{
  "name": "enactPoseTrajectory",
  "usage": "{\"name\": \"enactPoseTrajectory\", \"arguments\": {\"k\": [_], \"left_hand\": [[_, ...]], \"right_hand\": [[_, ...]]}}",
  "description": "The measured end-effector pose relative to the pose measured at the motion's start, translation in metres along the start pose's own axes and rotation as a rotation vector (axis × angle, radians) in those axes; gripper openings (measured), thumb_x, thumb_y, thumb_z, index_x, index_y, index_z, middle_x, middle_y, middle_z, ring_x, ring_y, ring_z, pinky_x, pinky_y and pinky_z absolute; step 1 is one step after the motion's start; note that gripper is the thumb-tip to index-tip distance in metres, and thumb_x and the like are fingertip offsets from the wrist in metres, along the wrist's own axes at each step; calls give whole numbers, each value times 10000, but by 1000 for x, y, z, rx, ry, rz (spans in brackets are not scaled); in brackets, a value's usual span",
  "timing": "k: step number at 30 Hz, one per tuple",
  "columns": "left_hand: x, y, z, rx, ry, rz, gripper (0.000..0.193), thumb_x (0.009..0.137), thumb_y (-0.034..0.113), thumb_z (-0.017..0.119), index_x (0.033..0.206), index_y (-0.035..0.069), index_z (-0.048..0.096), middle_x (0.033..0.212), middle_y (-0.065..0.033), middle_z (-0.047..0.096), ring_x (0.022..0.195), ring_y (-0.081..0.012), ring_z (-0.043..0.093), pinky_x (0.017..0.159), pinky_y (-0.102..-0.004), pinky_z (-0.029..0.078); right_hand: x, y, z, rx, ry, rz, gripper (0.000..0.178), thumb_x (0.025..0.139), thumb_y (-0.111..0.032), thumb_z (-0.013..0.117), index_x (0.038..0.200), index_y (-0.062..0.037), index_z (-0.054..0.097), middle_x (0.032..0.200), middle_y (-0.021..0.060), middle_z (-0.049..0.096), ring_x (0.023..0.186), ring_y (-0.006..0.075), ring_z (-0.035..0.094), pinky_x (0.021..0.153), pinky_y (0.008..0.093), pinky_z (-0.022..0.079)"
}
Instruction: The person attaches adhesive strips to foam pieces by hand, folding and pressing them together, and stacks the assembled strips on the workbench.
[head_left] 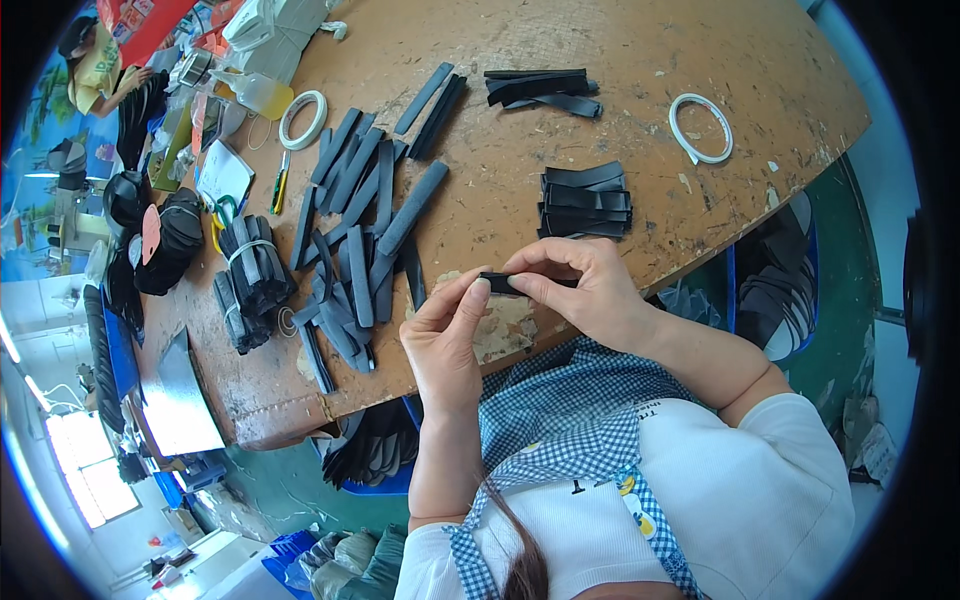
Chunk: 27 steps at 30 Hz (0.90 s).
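A short black strip (497,284) is pinched between both hands just above the near edge of the worn wooden table (620,60). My left hand (447,335) grips its left end with thumb and forefinger. My right hand (578,288) curls over its right end, hiding most of it. A loose heap of dark grey strips (362,215) lies left of the hands. A neat stack of black folded pieces (586,200) sits just beyond my right hand.
Two rolls of white tape (700,127) (303,119) lie on the table, with another black pile (545,88) at the far side and banded strip bundles (255,268) at left. Blue bins of dark parts (775,290) stand under the table. Another person (95,65) works far left.
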<state>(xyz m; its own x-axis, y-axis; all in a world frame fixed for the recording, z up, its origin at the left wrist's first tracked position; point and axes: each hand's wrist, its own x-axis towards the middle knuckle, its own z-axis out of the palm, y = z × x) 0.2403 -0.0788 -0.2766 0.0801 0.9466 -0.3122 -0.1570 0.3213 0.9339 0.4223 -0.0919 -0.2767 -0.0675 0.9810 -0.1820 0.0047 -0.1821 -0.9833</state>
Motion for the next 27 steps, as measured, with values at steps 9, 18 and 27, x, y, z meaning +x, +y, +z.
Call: {"name": "enactPoseTrajectory", "arguments": {"k": [9, 18, 27], "left_hand": [[1, -10, 6, -45, 66, -19, 201, 919, 58, 739, 1098, -34, 740, 939, -52, 711, 787, -96, 599, 743, -223, 478], [10, -19, 33, 172, -117, -17, 141, 917, 30, 741, 1032, 7, 663, 909, 5, 670, 829, -46, 603, 749, -191, 476], [42, -23, 97, 371, -139, 171, 151, 962, 97, 699, 1033, -36, 706, 861, -55, 736, 747, -90, 675, 704, -238, 545]], "right_hand": [[1, 7, -2, -22, -24, -44, 135, 957, -79, 686, 1059, 9, 704, 917, 56, 714, 836, 88, 677, 756, 243, 553], [-3, 15, -44, -123, -124, -10, 103, 952, -80, 672, 991, 10, 642, 842, 40, 649, 768, 86, 616, 675, 260, 503], [-1, 12, -98, -588, 290, -338, 71, 892, -35, 718, 934, 10, 683, 848, 88, 647, 755, 164, 612, 635, 290, 476]]}}
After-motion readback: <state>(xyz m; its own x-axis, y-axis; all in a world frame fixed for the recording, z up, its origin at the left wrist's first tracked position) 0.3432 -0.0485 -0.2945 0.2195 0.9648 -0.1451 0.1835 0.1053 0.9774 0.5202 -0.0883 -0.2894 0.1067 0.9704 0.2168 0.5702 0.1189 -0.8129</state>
